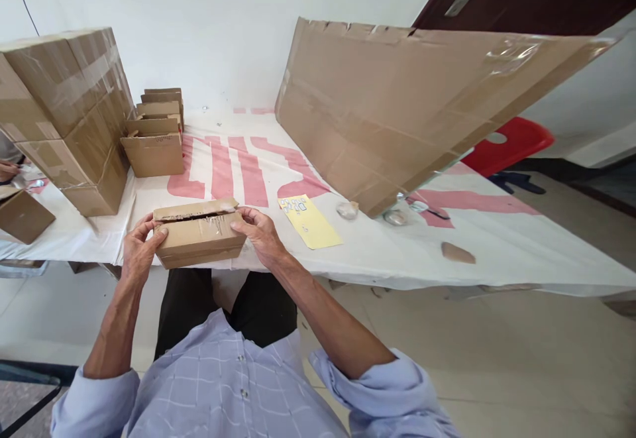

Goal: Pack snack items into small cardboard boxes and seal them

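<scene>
Fingers of the left hand (138, 247) and right hand (263, 234) grasp a small cardboard carton (201, 242) by opposite ends, at the near edge of the worktop (377, 259); its top shows a narrow gap, contents hidden. Just right lies a yellow sheet (317, 226) bearing handwriting, too blurred to read fully. Beyond, a white cover (223, 122) with large red markings spans the room between a row of open-flapped cartons (154, 156), left, and a tilted cardboard panel (377, 107), right. Taped boxes (92, 130) stand stacked farther left.
</scene>
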A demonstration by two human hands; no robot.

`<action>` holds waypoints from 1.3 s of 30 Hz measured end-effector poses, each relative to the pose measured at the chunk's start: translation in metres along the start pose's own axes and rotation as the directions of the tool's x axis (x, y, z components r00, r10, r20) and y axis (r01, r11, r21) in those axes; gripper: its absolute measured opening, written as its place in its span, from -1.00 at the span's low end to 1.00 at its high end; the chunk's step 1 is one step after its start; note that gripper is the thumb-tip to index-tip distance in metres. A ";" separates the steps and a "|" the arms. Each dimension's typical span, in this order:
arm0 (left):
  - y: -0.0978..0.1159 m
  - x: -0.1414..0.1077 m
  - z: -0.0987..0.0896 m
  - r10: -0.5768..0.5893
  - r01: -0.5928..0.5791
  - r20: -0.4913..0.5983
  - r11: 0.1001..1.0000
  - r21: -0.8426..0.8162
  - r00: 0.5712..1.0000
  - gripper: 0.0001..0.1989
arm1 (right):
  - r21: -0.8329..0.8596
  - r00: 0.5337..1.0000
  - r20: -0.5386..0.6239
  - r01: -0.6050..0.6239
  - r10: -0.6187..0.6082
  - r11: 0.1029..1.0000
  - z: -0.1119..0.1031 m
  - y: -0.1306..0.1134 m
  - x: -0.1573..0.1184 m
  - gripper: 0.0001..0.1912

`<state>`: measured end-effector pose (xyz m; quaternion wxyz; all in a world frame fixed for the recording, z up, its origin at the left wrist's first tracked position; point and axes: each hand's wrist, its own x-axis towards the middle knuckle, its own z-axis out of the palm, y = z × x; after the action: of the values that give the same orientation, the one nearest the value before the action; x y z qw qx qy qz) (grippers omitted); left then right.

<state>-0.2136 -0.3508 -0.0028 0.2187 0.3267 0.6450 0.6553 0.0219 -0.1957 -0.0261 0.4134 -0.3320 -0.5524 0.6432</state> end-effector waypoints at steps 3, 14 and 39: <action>-0.002 0.007 -0.002 0.056 -0.064 0.058 0.986 0.153 0.997 -0.59 | -0.048 0.998 0.009 0.057 -0.056 0.997 0.000 -0.002 -0.001 -0.62; 0.000 0.016 -0.009 0.166 -0.250 0.261 0.908 0.336 0.951 -0.58 | -0.387 0.960 0.076 0.279 -0.271 0.879 -0.013 -0.003 0.006 -0.70; 0.019 0.041 -0.002 0.214 -0.364 0.400 0.864 0.348 0.891 -0.52 | -0.380 0.862 0.331 0.495 -0.385 0.781 -0.004 -0.041 0.064 -0.73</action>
<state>-0.2410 -0.3244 0.0223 0.1527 0.5703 0.6625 0.4610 0.0042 -0.1344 0.0156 0.3954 -0.2011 -0.7938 0.4160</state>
